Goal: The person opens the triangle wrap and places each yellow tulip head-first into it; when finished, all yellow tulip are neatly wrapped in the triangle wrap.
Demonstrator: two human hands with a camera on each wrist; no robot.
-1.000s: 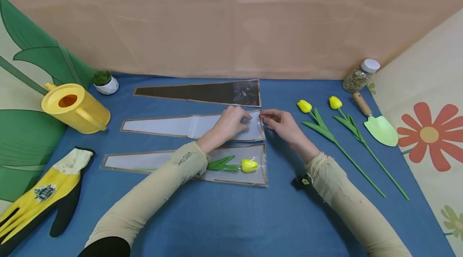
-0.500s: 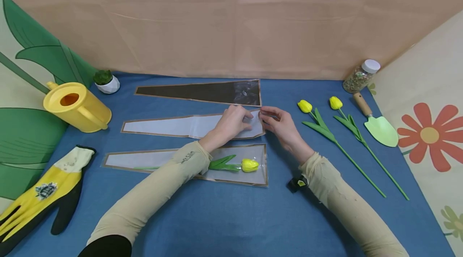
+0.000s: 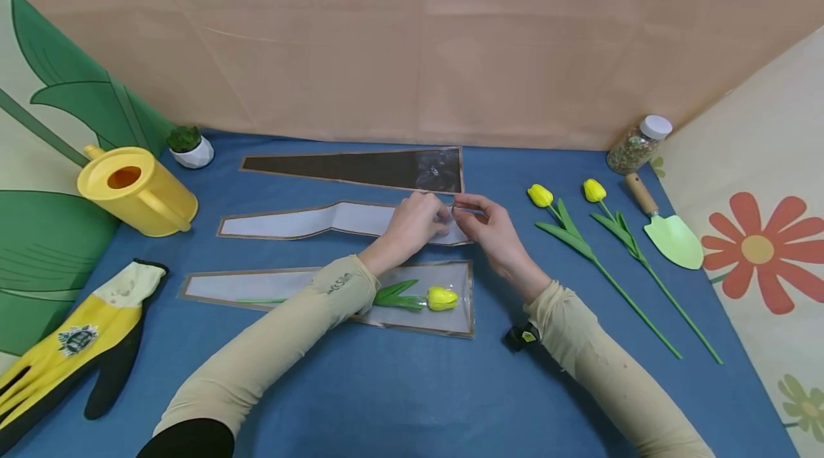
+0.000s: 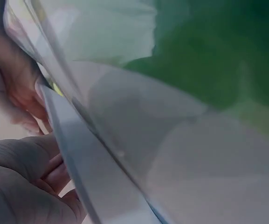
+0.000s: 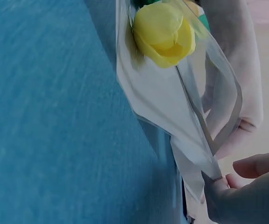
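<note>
Both hands are at the wide right end of a white tapered flower sleeve (image 3: pixel 283 223) with brown edging, the middle of three lying in a row. My left hand (image 3: pixel 410 225), fingers curled, holds its upper layer near the mouth. With thumb and fingers my right hand (image 3: pixel 491 229) pinches the edge at the opening; fingertips are partly hidden. Closer to me lies another sleeve (image 3: pixel 251 283) with a yellow tulip (image 3: pixel 443 298) inside, under my left forearm. In the right wrist view that tulip (image 5: pixel 164 35) shows beside the right hand (image 5: pixel 251 191).
A dark sleeve (image 3: pixel 335 166) lies at the back. Two loose tulips (image 3: pixel 576 240) and a green trowel (image 3: pixel 674 240) lie right, by a jar (image 3: pixel 639 144). On the left are a yellow watering can (image 3: pixel 138 189), potted plant (image 3: pixel 189 147) and garden glove (image 3: pixel 84 343).
My right hand has moved slightly left, closer to the left hand. The middle sleeve has buckled upward at its fold and its right end has shifted. The left hand stays nearly in place.
</note>
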